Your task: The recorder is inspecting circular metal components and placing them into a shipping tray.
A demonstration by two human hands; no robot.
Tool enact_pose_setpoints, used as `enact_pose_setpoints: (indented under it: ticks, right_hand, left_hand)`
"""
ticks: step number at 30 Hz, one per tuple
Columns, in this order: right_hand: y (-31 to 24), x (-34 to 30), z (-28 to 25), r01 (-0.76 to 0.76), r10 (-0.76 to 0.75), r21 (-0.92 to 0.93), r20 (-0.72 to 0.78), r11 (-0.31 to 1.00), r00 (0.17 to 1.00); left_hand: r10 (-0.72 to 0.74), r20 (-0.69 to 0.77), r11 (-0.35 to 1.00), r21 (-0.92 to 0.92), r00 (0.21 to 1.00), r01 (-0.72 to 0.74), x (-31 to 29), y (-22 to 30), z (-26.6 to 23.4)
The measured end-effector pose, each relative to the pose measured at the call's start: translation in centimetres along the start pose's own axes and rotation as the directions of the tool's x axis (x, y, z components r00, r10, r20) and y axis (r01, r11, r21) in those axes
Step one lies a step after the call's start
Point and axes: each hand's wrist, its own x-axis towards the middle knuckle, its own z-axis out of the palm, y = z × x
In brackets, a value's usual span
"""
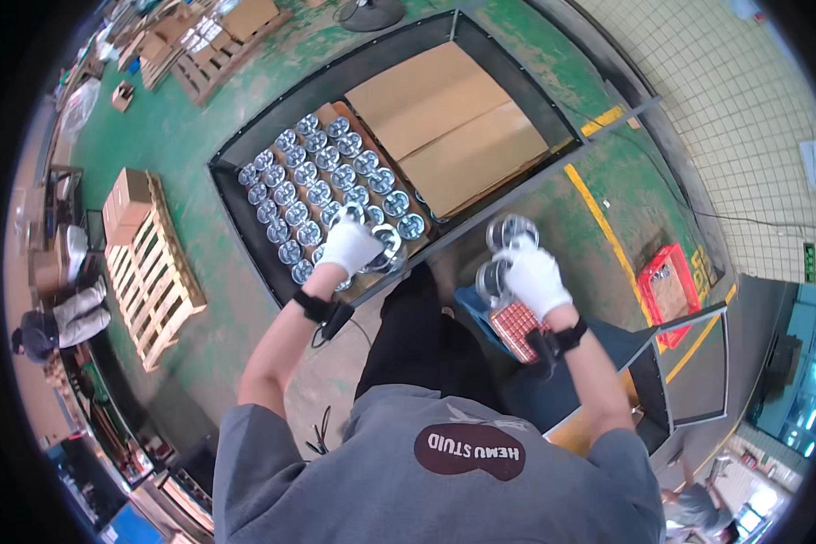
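My left hand (352, 243), in a white glove, is closed around shiny round piston-like metal parts (388, 247) at the near edge of a large dark crate (238, 238). Rows of similar metal parts (318, 193) stand in the crate's left half. Outside the crate to the right, my gloved right hand (535, 277) grips two more such parts, one at its far side (512, 230) and one on its left (492, 277). A red-and-white gridded item (515, 331) lies below that hand. The gloves hide exactly how the fingers sit.
Brown cardboard sheets (449, 127) cover the crate's right half. A wooden pallet (159, 272) with cardboard boxes (125, 208) stands left. At right are a red bin (671, 292) and an open metal frame (698, 367). Other people (63, 322) appear at left and lower right.
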Motion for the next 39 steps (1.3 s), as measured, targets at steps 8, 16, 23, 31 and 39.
enact_pose_setpoints:
  ticks: [8,16,23,31,39]
  right_hand:
    - [4.8,23.6,6.3,0.142,-0.107,-0.165,0.205,0.976,0.973]
    - [14.3,36.5,24.4,-0.276,0.265,-0.053,0.491,0.960,0.830]
    - [18.2,36.6,29.4,0.221,-0.104,-0.178,0.503,0.959,0.858]
    - [16.7,34.4,26.0,0.163,-0.097,-0.146,0.377,0.976,0.921]
    - [9.5,19.6,6.4,-0.228,0.250,0.332,-0.024,0.915,0.968]
  left_hand:
    - [-0.225,-0.097,0.962,-0.178,0.970,0.205,17.8,2.6,10.0]
    - [-0.302,0.049,0.938,-0.162,0.952,0.306,29.9,5.8,22.1]
    - [-0.469,0.012,0.727,-0.563,0.883,0.393,30.9,5.7,25.7]
    - [-0.322,0.062,0.826,-0.469,0.945,0.312,31.2,6.0,23.0]
    - [0.485,0.118,0.874,-0.024,0.867,-0.485,20.7,3.6,16.5]
